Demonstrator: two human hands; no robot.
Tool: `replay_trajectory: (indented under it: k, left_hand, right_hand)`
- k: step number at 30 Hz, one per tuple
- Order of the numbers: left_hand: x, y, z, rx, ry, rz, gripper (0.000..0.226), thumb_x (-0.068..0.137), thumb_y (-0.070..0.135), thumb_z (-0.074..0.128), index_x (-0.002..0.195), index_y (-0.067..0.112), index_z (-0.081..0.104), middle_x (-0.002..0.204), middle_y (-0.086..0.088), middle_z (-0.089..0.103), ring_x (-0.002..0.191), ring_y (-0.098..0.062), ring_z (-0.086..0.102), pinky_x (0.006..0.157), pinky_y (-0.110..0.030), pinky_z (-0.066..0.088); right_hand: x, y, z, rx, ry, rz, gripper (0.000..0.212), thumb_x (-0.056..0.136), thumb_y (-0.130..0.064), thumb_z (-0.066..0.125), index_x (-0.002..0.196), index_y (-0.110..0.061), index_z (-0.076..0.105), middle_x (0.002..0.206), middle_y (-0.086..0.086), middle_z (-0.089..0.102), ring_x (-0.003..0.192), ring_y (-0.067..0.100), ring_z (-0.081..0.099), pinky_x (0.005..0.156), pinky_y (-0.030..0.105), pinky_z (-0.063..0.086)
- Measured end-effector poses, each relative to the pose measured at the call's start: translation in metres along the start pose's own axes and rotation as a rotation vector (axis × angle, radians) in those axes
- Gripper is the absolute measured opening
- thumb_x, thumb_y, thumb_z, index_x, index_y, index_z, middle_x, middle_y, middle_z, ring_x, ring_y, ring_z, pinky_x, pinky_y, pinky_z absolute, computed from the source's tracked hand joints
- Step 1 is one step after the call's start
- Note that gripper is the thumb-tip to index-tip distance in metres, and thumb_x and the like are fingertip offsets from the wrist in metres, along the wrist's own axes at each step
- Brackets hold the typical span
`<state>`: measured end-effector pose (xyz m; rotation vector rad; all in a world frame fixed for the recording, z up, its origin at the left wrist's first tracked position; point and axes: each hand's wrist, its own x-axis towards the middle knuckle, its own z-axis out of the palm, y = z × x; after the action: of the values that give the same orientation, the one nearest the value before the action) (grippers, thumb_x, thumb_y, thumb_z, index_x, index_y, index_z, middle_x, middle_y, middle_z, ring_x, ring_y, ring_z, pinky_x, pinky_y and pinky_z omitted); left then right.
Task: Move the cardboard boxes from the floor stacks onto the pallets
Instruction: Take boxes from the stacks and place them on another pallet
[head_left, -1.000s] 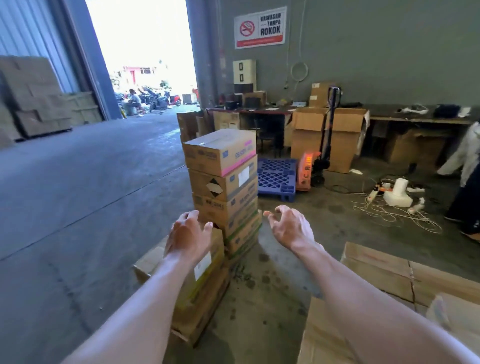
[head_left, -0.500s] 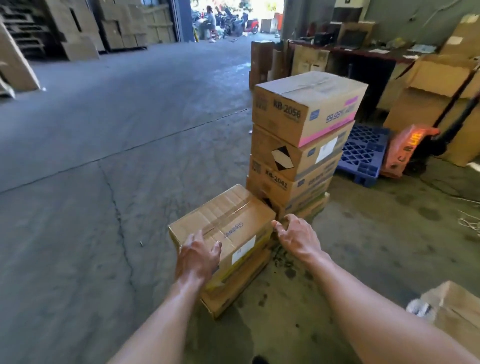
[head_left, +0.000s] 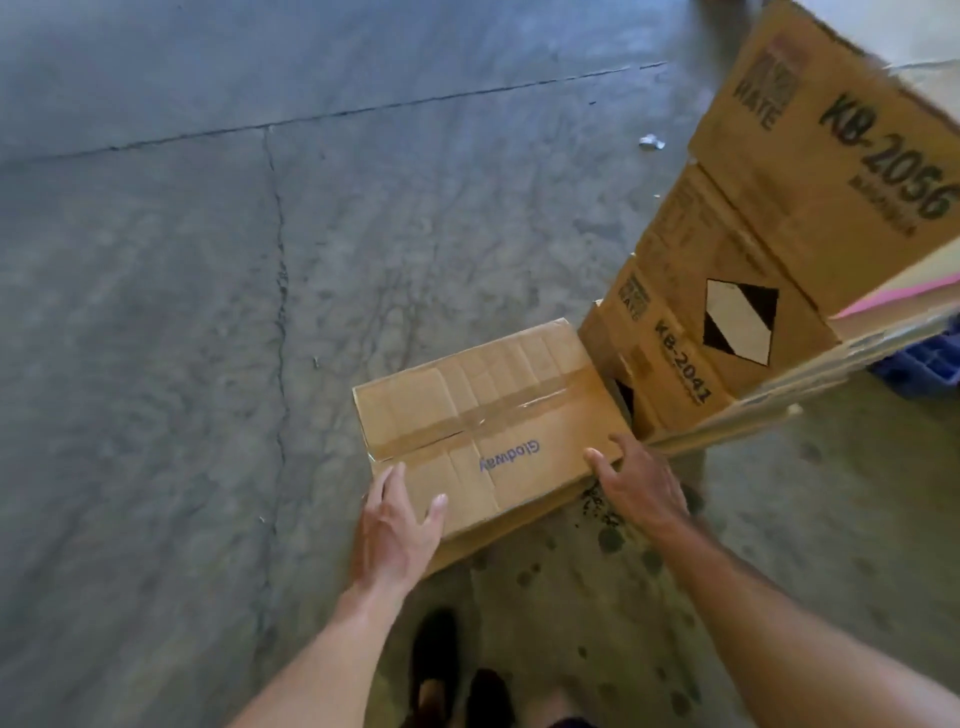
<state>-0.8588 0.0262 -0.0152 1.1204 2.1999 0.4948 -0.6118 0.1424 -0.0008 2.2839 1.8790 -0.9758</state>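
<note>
**Two hands on a brown box**

On the left is the grey floor (head_left: 156, 312). It has long thin cracks in it.

Next comes the left hand (head_left: 395, 525). Its grip is on the near left corner of the taped box (head_left: 483, 415). The thumb lies on top and the fingers go down the left side.

The taped box is brown cardboard. A strip of shiny clear tape runs across the middle of its lid. The lid has many folds and dents. A blue word, "Glodway", is printed on it upside down. This box sits on top of a lower box (head_left: 519, 525), which lies on the floor.

Two dark shoes (head_left: 436, 654) stand on the floor below, between the arms.

The right hand (head_left: 639, 483) grips the near right corner of the taped box. Its thumb is on the lid and its fingers bend around the right side.

Just beside the taped box, on the right, is a tall stack (head_left: 727, 322) of brown boxes. The top box (head_left: 831, 156) says "KB-2056".

A bit of blue pallet (head_left: 924, 364) peeks out behind the stack at the far right.
</note>
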Motion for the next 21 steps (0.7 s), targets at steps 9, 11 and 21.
replay_trajectory:
  k: [9, 11, 21]
  left_hand:
    - [0.054, -0.043, 0.088, -0.001, 0.048, -0.323, 0.094, 0.086, 0.049, 0.071, 0.157, 0.01, 0.022, 0.162, -0.012, 0.025, 0.145, -0.031, 0.032, 0.114, -0.045, 0.034]
    - [0.062, -0.054, 0.11, 0.02, 0.049, -0.404, 0.108, 0.081, 0.054, 0.074, 0.159, 0.01, 0.012, 0.165, -0.011, 0.015, 0.149, -0.03, 0.024, 0.117, -0.046, 0.03]
    - [0.076, -0.099, 0.144, -0.277, 0.049, -0.595, 0.132, 0.06, 0.053, 0.087, 0.16, 0.02, 0.007, 0.166, -0.004, 0.018, 0.15, -0.026, 0.019, 0.119, -0.045, 0.023]
  right_hand:
    - [0.147, 0.045, 0.044, -0.022, -0.072, -0.016, 0.062, 0.092, -0.043, 0.066, 0.141, -0.009, 0.05, 0.141, 0.019, 0.053, 0.129, 0.038, 0.049, 0.104, 0.048, 0.041]
    - [0.181, 0.064, 0.059, -0.049, -0.101, -0.028, 0.074, 0.087, -0.054, 0.063, 0.144, -0.012, 0.045, 0.145, 0.017, 0.049, 0.133, 0.039, 0.046, 0.107, 0.053, 0.04]
    - [0.212, 0.114, 0.081, 0.246, -0.178, 0.113, 0.114, 0.057, -0.077, 0.076, 0.152, -0.032, 0.032, 0.148, 0.0, 0.048, 0.132, 0.029, 0.049, 0.109, 0.05, 0.043]
